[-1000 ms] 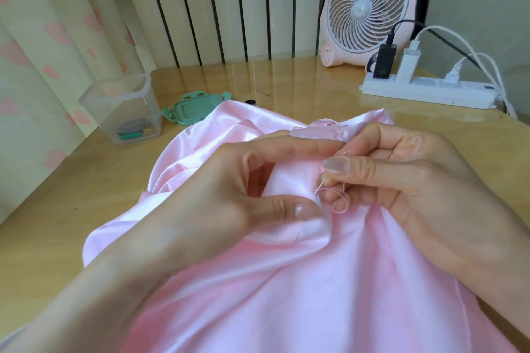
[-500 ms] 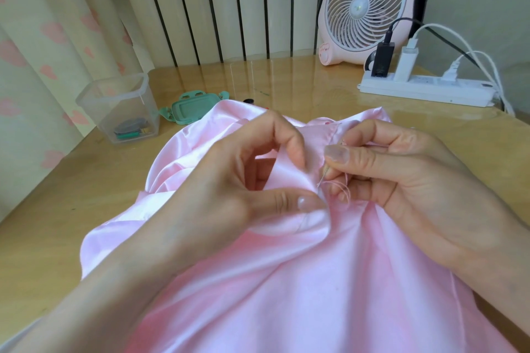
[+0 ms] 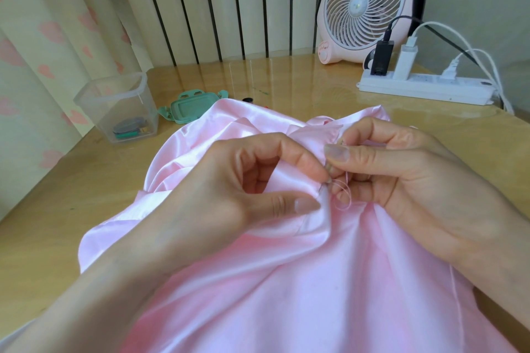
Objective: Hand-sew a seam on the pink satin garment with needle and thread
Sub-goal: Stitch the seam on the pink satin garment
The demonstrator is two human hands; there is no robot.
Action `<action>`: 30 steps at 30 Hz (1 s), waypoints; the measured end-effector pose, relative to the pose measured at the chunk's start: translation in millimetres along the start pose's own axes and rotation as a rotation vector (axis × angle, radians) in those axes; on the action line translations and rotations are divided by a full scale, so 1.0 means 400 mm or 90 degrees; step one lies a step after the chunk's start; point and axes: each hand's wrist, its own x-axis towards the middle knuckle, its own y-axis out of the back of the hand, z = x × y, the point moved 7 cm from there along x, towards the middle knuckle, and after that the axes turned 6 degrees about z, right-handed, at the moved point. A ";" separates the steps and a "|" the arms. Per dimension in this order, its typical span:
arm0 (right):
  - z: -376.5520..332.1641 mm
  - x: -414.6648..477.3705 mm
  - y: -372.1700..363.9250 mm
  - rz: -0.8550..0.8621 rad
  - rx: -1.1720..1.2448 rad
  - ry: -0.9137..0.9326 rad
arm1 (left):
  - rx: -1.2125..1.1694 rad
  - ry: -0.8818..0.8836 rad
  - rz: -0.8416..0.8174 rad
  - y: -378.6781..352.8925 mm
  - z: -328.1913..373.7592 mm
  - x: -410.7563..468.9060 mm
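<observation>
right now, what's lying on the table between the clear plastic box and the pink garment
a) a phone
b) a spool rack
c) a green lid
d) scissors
c: a green lid lies flat between the clear box and the far edge of the pink garment.

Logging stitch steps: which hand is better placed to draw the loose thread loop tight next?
Right, probably. The right hand pinches the needle beside the thread loop, while the left hand pinches a fold of the pink satin garment, steadying it.
</observation>
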 end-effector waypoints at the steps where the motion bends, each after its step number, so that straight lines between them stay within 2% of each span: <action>1: 0.000 -0.001 0.000 -0.001 0.000 -0.001 | 0.002 0.000 0.001 0.001 0.000 0.000; 20: 0.016 -0.008 -0.007 -0.011 0.056 -0.061 | -0.007 0.000 0.028 0.010 0.007 0.000; 30: 0.005 -0.008 -0.008 -0.004 0.053 -0.038 | 0.002 0.001 0.009 0.007 0.006 -0.001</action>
